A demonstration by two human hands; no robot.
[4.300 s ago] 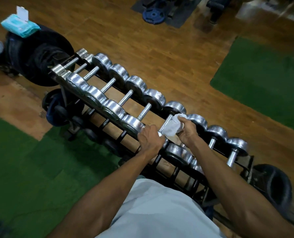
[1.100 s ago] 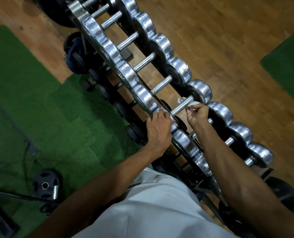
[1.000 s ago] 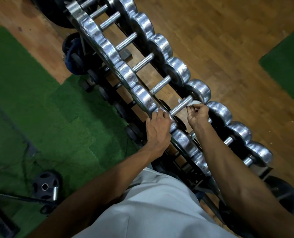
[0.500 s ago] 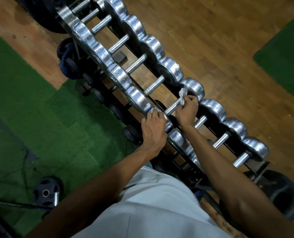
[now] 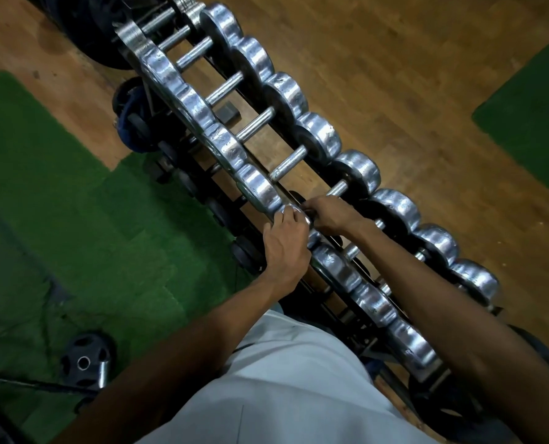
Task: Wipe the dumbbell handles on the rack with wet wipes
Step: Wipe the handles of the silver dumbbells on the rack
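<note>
**Mid-rack, one handle in hand**

The dumbbell rack [image 5: 367, 339] runs from 11 o'clock down to 4 o'clock across the view, its chrome dumbbells side by side on the top tier. The work sits roughly at the middle of that row. Nothing on the metal tells a wiped handle from an unwiped one, so I cannot say which side is done. Judging by position alone, several handles lie on either side of the one in hand, and perhaps half the top tier may remain. Lower tiers are mostly hidden under the top row.

The right hand [image 5: 329, 216] is curled around the near end of a dumbbell handle [image 5: 337, 188], whose bare far end shows toward 1 o'clock of the knuckles. The wet wipe is not visible; presumably it is folded inside that grip, but I cannot confirm it.

The left hand [image 5: 286, 243] lies at 8 o'clock of the right, nearly touching it. Its fingers drape, bent, over the near chrome head [image 5: 294, 213] of the same dumbbell, apparently steadying it.
</note>
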